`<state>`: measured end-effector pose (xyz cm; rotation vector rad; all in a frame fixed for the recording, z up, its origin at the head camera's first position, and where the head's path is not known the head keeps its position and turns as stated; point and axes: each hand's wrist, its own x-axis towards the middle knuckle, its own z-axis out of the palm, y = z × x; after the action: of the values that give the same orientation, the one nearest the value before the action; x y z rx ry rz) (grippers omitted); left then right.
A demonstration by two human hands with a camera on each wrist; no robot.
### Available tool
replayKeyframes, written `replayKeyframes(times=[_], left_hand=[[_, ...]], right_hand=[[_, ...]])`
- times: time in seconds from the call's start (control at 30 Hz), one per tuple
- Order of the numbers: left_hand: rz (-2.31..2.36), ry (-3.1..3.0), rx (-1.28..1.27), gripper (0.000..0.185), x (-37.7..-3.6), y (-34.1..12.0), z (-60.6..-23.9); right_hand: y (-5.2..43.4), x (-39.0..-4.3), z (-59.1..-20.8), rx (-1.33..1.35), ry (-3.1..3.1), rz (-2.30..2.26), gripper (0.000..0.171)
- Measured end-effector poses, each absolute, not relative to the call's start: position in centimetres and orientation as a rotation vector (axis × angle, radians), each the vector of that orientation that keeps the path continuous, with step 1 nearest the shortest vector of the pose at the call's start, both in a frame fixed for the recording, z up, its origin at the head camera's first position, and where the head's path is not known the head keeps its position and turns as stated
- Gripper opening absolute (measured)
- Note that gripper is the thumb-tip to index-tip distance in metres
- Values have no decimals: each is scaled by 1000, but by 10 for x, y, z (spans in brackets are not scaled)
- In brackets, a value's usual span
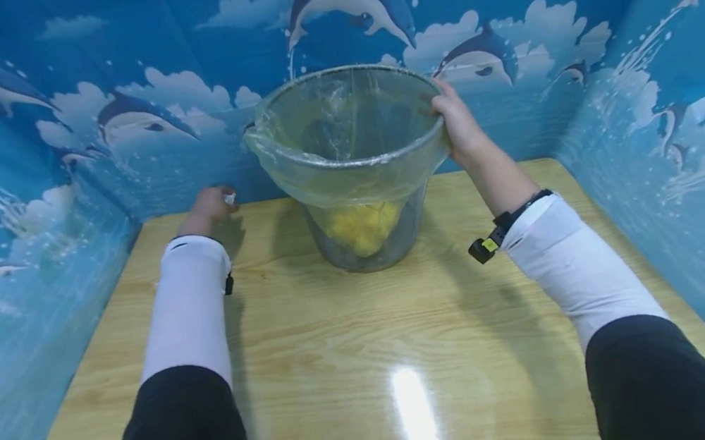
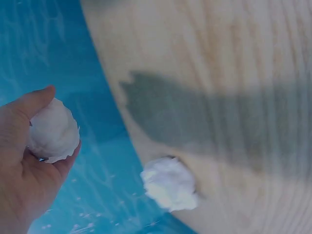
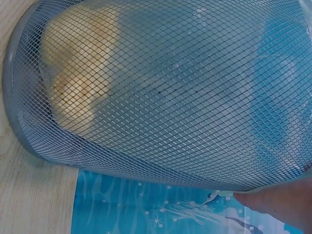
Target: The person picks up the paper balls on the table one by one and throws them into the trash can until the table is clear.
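Near the back left edge of the table, my left hand (image 1: 208, 209) holds a crumpled white paper ball (image 2: 54, 130) between thumb and fingers. A second crumpled paper ball (image 2: 169, 184) lies at the table edge in the left wrist view. My right hand (image 1: 460, 121) grips the right rim of a grey wire-mesh wastebasket (image 1: 368, 250), its thumb at the rim. A translucent yellowish bin liner (image 1: 348, 178) is folded over that rim and hangs down outside. Inside, low in the basket, a yellow clump (image 3: 80, 73) shows through the mesh.
The wood-grain table (image 1: 340, 356) is enclosed at the back and sides by a blue dolphin-print sheet (image 1: 168, 25). The basket stands near the table's back edge, its top close to the sheet. A black strap with a small camera (image 1: 485, 246) is on the right wrist.
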<state>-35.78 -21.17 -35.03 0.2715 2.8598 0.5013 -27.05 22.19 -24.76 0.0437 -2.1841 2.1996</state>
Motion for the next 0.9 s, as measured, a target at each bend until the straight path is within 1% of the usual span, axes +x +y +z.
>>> replayKeyframes(times=[0.3,0.67,0.9], left_hand=[[521,2917,236,52,-349,-220,-303],[576,3006,286,56,-335,-211,-253],[648,3118,357,55,-324,-192,-218]], right_hand=[[218,-272,-247,80,-2162,2222,73],[222,-271,-247,38,-2181,2200,72],[222,-271,-247,36,-2190,2188,72]])
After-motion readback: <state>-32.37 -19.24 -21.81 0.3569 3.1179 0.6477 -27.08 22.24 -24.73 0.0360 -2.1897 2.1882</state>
